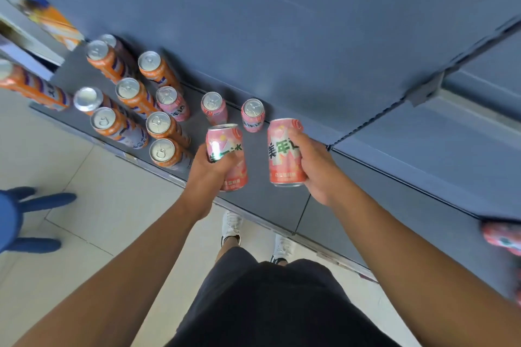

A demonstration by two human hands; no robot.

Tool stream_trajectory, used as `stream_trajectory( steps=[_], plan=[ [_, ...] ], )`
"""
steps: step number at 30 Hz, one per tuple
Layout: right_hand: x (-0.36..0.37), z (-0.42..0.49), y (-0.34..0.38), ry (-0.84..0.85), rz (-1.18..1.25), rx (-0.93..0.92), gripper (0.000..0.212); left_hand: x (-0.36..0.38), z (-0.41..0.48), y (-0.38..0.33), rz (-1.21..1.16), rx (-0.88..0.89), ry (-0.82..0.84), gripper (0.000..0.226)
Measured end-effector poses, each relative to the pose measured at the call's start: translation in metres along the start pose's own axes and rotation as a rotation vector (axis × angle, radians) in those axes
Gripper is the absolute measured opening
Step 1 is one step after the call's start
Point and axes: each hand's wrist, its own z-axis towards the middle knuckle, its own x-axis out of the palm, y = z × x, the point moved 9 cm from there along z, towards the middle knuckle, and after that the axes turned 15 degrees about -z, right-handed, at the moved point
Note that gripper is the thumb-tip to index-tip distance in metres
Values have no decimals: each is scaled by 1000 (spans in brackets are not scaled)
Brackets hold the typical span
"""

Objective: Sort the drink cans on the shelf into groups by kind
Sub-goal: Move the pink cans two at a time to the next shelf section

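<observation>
Person standing at a grey shelf (366,186), seen from above. The left grip (207,176) is closed round the left pink can (225,149), with the fingers wrapped across its lower half. The right grip (317,169) is closed round the right pink can (282,155), clasping it from its right side. Both held cans are upright, side by side but apart, over the front part of the shelf; whether their bases touch it cannot be told.

Just behind them, three standing pink cans (214,108) form a loose row near the back panel. The leftmost of these is just beside the cluster of orange cans (132,96) that fills the shelf's left end. One further orange can (31,86) shows at the left edge of the view, slanted. A blurred pink-and-red object (501,236) lies at the right edge. Below are the tiled floor (118,205), white shoes (231,227) and a blue object (17,217).
</observation>
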Motion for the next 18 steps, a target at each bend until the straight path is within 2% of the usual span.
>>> stream_trajectory(
  steps=[2, 5, 11, 15, 18],
  plan=[
    [-1, -14, 13, 42, -11, -50, 25, 11, -13, -11, 17, 41, 34, 44],
    [-5, -37, 31, 97, -66, -134, 14, 25, -33, -28, 114, 122, 75, 61],
    [-33, -82, 63, 29, -263, -355, 40, 46, -75, -63, 418, 360, 74, 69],
    [-49, -111, 69, -15, -305, -457, 48, 56, -100, -74, 427, 429, 56, 66],
    [-59, -131, 66, -50, -311, -480, 56, 69, -116, -80, 413, 474, 105, 61]
  ],
)
